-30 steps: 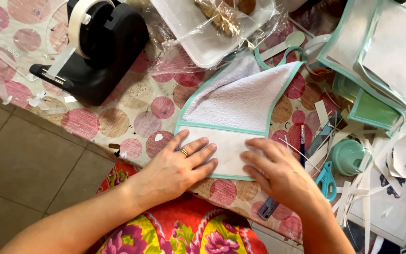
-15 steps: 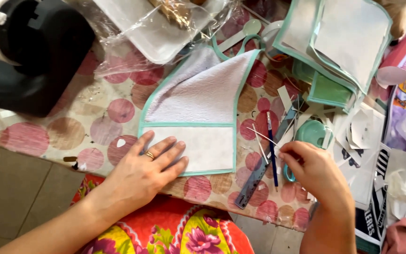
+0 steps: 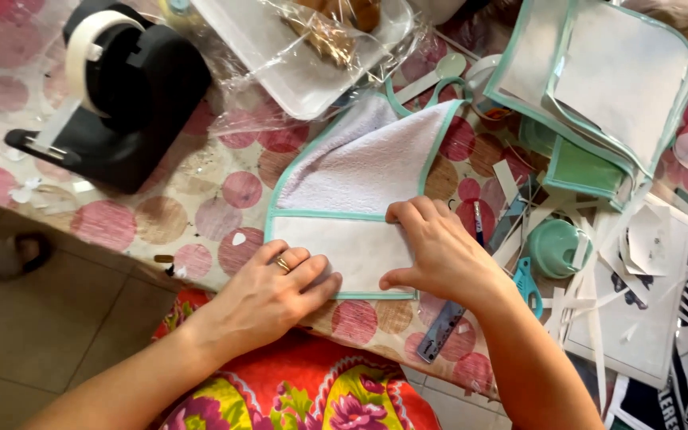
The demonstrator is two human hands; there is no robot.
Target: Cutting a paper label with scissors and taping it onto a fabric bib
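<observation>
A white terry bib with mint-green edging lies on the table covered with a pink-dotted cloth. Its lower pocket panel faces me. My left hand, with a ring on one finger, lies flat on the panel's lower left corner. My right hand presses on the panel's right edge, fingers bent over the trim. Neither hand holds anything.
A black tape dispenser stands at the left. A white tray in clear wrap sits behind the bib. A stack of more bibs, a mint cup, paper strips, a ruler and blue scissors crowd the right.
My right hand has come back from the tools at the right onto the bib's right edge. My left hand stays on the lower left corner.
</observation>
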